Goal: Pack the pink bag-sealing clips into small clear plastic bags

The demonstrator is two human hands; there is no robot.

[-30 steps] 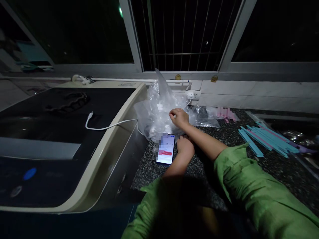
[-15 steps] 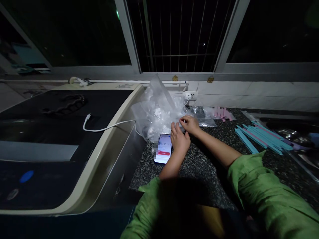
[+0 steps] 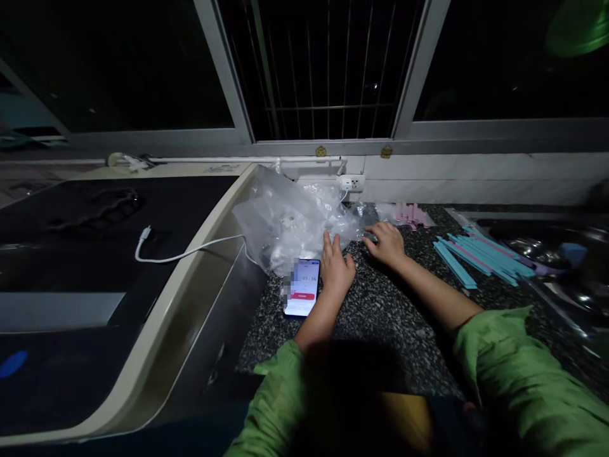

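Observation:
Fingers spread, my left hand (image 3: 337,266) is over the dark speckled counter, at the near edge of a heap of clear plastic bags (image 3: 295,222). Just left of that hand lies a phone (image 3: 304,289) with a lit screen showing a timer and a red button. My right hand (image 3: 387,244) is apart from the left, its fingers bent and spaced, with nothing visible in them. It is close to a small clear bag (image 3: 365,212) at the heap's right end. Whether the left fingertips touch the plastic, I cannot tell.
Pink pieces (image 3: 412,216) lie on plastic near the wall. Turquoise and pink strips (image 3: 480,257) are piled right, beside a metal sink (image 3: 571,231). A washing machine (image 3: 190,209) stands left, with a white cable (image 3: 190,251) across it. A wall socket (image 3: 351,183) sits behind the bags.
My right hand has moved away from my left toward the right, and its fingers have parted. The raised top of the plastic bag has sunk down. The view has shifted slightly right.

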